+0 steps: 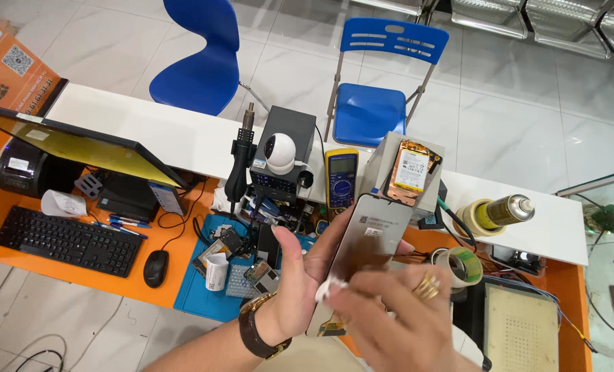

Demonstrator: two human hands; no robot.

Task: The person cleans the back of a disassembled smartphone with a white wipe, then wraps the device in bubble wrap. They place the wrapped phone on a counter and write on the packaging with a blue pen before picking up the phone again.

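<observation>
The left hand (300, 282), a brown watch on its wrist, has its grip clamped on the lower edge of a phone screen panel (372, 241), held above the orange desk (176, 265); the panel's long axis runs up and away toward the upper right, thin, flat, glossy; the right hand (389, 313), ringed, fingers pinched together on a small white cloth (329, 291), presses against the panel's lower face.

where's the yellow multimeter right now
The yellow multimeter stands at the back of the bench, centre of the head view, between the black soldering station and the grey box.
</observation>
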